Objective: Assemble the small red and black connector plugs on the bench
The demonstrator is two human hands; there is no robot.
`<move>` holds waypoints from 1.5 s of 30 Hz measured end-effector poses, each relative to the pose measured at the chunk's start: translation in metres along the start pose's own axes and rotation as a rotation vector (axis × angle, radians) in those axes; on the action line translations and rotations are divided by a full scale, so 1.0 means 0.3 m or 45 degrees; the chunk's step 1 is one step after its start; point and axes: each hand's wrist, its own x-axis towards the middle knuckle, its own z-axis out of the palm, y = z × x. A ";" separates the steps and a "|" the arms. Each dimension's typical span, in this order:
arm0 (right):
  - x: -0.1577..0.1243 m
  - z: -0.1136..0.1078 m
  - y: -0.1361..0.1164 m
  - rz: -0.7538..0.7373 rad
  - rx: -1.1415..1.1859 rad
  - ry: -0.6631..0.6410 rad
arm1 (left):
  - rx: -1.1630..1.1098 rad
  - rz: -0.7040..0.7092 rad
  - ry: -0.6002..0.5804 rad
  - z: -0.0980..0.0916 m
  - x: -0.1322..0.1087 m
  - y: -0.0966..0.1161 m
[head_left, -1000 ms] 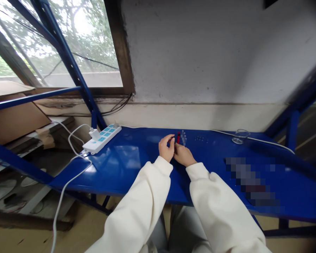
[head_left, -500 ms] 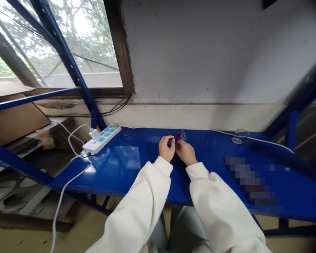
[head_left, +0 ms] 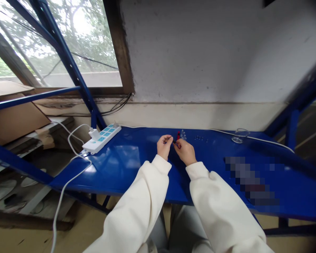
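Above the glossy blue table (head_left: 126,158), the bare right hand (head_left: 185,151) pinches a small dark piece (head_left: 174,142) at its ten o'clock, the bare left hand (head_left: 163,147) curls narrowly, contents unclear, and a slender red object (head_left: 178,135) sits at the right's eleven.

Wall (head_left: 200,59) behind bench (head_left: 121,175). Power strip (head_left: 102,139) at bench's left end. Left hand (head_left: 163,147) and right hand (head_left: 185,151) over the middle, side by side. Tubes (head_left: 183,135) just behind right hand; row of bits (head_left: 202,138) to their right; cup (head_left: 237,140) farther right, near back edge.
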 end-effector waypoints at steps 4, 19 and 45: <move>-0.001 -0.002 0.002 0.008 -0.040 -0.020 | 0.044 0.079 -0.043 0.000 0.000 -0.007; 0.003 -0.006 0.005 0.047 -0.050 -0.025 | 0.256 0.280 -0.127 0.004 -0.004 -0.023; -0.005 0.019 -0.010 -0.027 0.094 -0.115 | 0.888 0.295 -0.399 -0.159 0.129 0.064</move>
